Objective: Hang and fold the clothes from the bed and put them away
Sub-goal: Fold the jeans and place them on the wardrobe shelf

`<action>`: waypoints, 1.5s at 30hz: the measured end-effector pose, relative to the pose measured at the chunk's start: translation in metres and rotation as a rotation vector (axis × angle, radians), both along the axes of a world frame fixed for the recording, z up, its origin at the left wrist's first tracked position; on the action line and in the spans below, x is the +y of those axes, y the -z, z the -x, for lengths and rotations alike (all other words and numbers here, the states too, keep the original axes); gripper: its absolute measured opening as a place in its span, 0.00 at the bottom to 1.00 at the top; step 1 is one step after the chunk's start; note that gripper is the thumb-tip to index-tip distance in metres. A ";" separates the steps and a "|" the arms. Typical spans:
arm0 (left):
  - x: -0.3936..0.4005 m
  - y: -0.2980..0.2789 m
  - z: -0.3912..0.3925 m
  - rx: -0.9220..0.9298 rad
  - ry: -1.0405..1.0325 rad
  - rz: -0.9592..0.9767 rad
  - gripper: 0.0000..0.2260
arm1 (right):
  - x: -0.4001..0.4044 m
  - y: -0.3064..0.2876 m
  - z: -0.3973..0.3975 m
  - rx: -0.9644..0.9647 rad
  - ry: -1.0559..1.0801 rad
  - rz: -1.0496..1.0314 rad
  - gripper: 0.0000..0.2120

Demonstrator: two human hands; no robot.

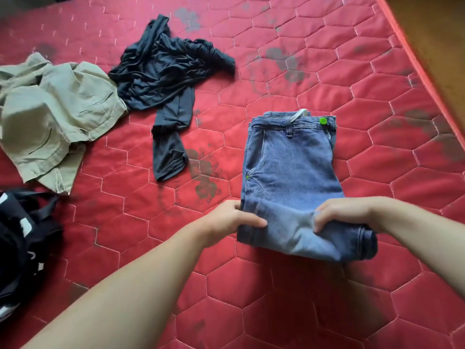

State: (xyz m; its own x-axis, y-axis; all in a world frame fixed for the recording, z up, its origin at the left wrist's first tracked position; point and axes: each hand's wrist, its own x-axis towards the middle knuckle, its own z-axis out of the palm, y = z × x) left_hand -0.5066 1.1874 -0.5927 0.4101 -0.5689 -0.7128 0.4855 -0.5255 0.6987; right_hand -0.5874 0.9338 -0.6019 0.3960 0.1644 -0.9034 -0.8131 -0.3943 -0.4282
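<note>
While the folded blue denim jeans [292, 177] lie on the red quilted mattress [327, 311], the left hand [229, 220] pinches their near fold at eight o'clock, thumb on top, and the right hand [344, 212] curls its fingers over it at four o'clock.

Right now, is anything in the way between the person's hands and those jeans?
No. The left hand and right hand already grip the near end of the folded jeans; nothing lies between. Where the jeans go is out of view.
</note>
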 end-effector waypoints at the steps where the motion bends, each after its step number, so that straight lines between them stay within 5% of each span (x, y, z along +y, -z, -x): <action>1: 0.001 0.003 0.000 0.045 -0.085 0.020 0.10 | -0.004 -0.001 -0.001 0.007 0.057 -0.050 0.22; 4: -0.002 0.017 0.004 0.002 -0.248 -0.024 0.10 | -0.013 -0.008 -0.004 -0.045 0.296 -0.204 0.19; 10: -0.019 0.030 0.003 -0.269 -0.390 -0.072 0.04 | -0.021 -0.006 0.015 -0.097 0.680 -0.400 0.33; 15: -0.031 0.028 -0.008 -0.319 -0.478 -0.012 0.02 | -0.015 0.004 0.034 -0.167 0.774 -0.601 0.36; 19: -0.040 0.031 -0.020 -0.318 -0.526 -0.001 0.03 | -0.019 0.011 0.026 -0.251 0.629 -0.410 0.28; 23: -0.053 0.029 -0.034 -0.123 -0.560 0.052 0.13 | -0.027 0.010 -0.001 -0.350 0.920 -0.230 0.11; 26: -0.051 0.028 -0.042 -0.005 -0.317 0.079 0.18 | -0.036 0.014 -0.022 -0.348 1.026 -0.161 0.09; 30: -0.054 0.036 -0.047 -0.145 -0.233 0.014 0.10 | -0.042 0.019 -0.033 -0.355 1.051 -0.089 0.11; 33: -0.059 0.045 -0.046 -0.263 -0.273 -0.028 0.10 | -0.039 0.015 -0.024 -0.366 0.806 -0.190 0.15; 37: -0.068 0.042 -0.051 -0.393 -0.321 -0.020 0.10 | -0.052 0.011 -0.036 -0.521 0.592 -0.038 0.20; 40: -0.076 0.040 -0.068 -0.451 -0.469 -0.002 0.08 | -0.059 0.016 -0.058 -0.627 0.675 0.069 0.14; 45: -0.084 0.061 -0.079 -0.474 -0.371 -0.312 0.07 | -0.052 0.058 -0.071 -0.520 0.640 0.468 0.04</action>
State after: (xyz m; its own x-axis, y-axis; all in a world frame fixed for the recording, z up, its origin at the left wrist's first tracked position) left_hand -0.4276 1.1035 -0.6535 0.8471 -0.1273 -0.5159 0.3512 -0.5945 0.7233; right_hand -0.5160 0.8815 -0.6599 0.6573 -0.5573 -0.5073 -0.6858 -0.1631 -0.7093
